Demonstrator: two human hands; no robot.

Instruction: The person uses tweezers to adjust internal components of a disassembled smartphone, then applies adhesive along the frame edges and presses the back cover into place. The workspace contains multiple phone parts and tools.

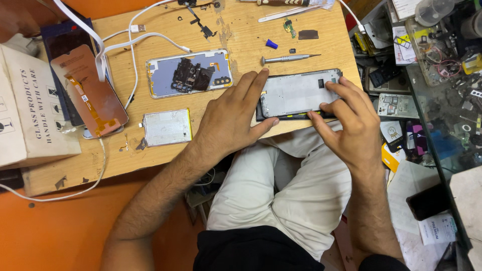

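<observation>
An opened phone body (pixel 296 93) with a bare grey metal frame lies at the near right edge of the wooden board (pixel 241 30). My left hand (pixel 232 116) rests flat on the board, its fingers pressing the phone's left end. My right hand (pixel 349 120) grips the phone's right end, thumb on the near edge and fingers on top. A small screwdriver (pixel 288 58) lies just beyond the phone. A phone back cover (pixel 189 73) with black parts on it sits to the left, and a flat silver battery (pixel 167 127) lies nearer me.
A detached screen with copper backing (pixel 90 90) and white cables (pixel 135 40) lie at the left, beside a cardboard box (pixel 30 105). A small blue piece (pixel 271 44) and tiny parts lie at the board's far side. A cluttered glass shelf (pixel 442 60) of parts stands at the right.
</observation>
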